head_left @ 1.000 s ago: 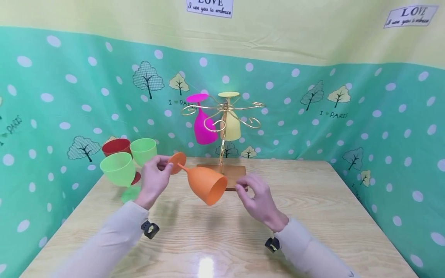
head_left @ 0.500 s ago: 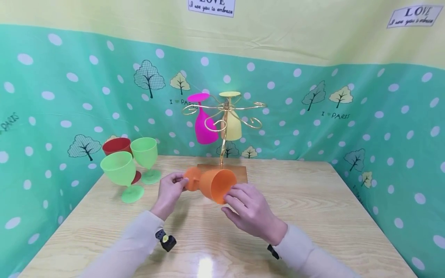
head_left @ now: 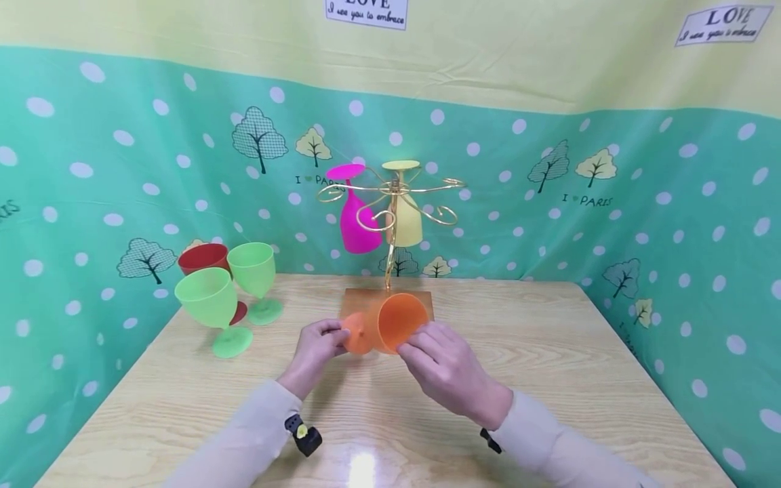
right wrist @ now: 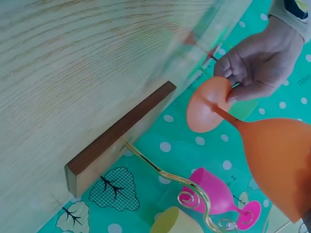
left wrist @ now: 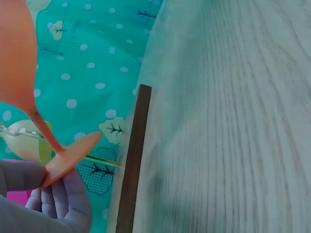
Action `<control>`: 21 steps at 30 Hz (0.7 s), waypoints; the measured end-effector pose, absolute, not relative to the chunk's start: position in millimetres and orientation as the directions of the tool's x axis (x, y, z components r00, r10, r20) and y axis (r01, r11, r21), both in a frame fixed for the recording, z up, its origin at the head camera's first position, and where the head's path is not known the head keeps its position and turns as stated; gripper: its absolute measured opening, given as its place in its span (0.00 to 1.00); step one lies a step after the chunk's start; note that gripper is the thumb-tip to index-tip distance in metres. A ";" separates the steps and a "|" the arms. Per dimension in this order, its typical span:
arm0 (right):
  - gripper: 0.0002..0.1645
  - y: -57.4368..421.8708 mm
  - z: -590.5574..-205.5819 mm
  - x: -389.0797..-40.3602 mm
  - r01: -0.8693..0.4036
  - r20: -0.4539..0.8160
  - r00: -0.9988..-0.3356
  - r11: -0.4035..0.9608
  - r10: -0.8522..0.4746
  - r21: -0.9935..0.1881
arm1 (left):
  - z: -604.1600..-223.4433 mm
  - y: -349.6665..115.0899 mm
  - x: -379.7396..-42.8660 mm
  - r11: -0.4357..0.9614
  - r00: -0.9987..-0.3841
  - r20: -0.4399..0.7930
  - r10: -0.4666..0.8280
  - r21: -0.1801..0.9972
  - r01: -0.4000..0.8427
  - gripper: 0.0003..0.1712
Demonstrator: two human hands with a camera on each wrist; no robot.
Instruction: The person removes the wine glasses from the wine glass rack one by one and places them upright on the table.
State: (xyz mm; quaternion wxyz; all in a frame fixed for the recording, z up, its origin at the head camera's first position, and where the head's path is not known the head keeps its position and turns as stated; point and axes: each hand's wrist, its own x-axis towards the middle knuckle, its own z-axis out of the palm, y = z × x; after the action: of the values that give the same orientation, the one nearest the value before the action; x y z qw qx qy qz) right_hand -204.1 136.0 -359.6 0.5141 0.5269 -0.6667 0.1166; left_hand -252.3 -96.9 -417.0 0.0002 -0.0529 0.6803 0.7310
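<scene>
Wood grain covered the table (head_left: 579, 379), whose right edge lay well apart from the right hand (head_left: 454, 373), a wide stretch of surface between them. That hand grasped the orange goblet (head_left: 390, 325) by its rim, while the left hand (head_left: 317, 352) pinched its foot, thumb on one face, fingers on the other. Plain and thin-stemmed, it was held above the wood on its side, mouth toward the head camera. Near the left edge, a front green goblet (head_left: 207, 301), a rear green goblet (head_left: 253, 271) and a red goblet (head_left: 204, 259) stood upright, close together. Beyond the hands rose the gold stand (head_left: 390, 261), a tilted magenta goblet (head_left: 358, 227) and a yellow goblet (head_left: 413, 220) hanging foot-up from it. Dotted cloth (head_left: 518, 203) closed off the back and both sides.
</scene>
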 end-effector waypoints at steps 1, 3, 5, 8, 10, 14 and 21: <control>0.11 137.2 -358.6 -203.7 -0.824 0.810 0.077 0.420 -0.582 0.380 | -417.6 -95.8 -252.1 -0.070 -0.995 -0.075 -0.063 0.995 -0.070 0.13; 0.12 140.5 -355.8 -203.5 -0.827 0.812 0.065 0.424 -0.580 0.370 | -417.7 -93.7 -251.5 -0.066 -0.996 -0.074 -0.049 0.995 -0.071 0.13; 0.12 144.9 -351.3 -204.0 -0.831 0.815 0.054 0.426 -0.577 0.357 | -417.9 -92.1 -251.5 -0.079 -0.997 -0.066 -0.032 0.995 -0.063 0.14; 0.12 154.8 -344.0 -206.3 -0.834 0.816 0.029 0.436 -0.577 0.339 | -417.6 -91.4 -253.6 -0.082 -0.998 -0.064 -0.025 0.995 -0.062 0.14; 0.11 163.6 -339.1 -209.0 -0.828 0.813 0.010 0.451 -0.582 0.333 | -419.5 -92.4 -257.7 -0.080 -0.997 -0.062 -0.034 0.995 -0.059 0.14; 0.09 186.0 -331.8 -217.6 -0.814 0.799 -0.057 0.492 -0.598 0.309 | -426.3 -95.8 -270.4 -0.033 -0.993 -0.083 -0.088 0.996 -0.080 0.14; 0.09 229.4 -320.8 -240.1 -0.765 0.759 -0.206 0.585 -0.618 0.268 | -438.4 -101.2 -293.0 0.146 -0.978 -0.095 -0.185 0.982 -0.123 0.17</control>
State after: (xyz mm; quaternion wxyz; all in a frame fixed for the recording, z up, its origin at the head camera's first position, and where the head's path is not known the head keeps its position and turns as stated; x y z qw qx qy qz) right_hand -240.1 229.4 -320.8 0.4429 0.4479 -0.7722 0.0833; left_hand -293.0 -101.2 -438.4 -0.0242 -0.1016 0.7565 0.6456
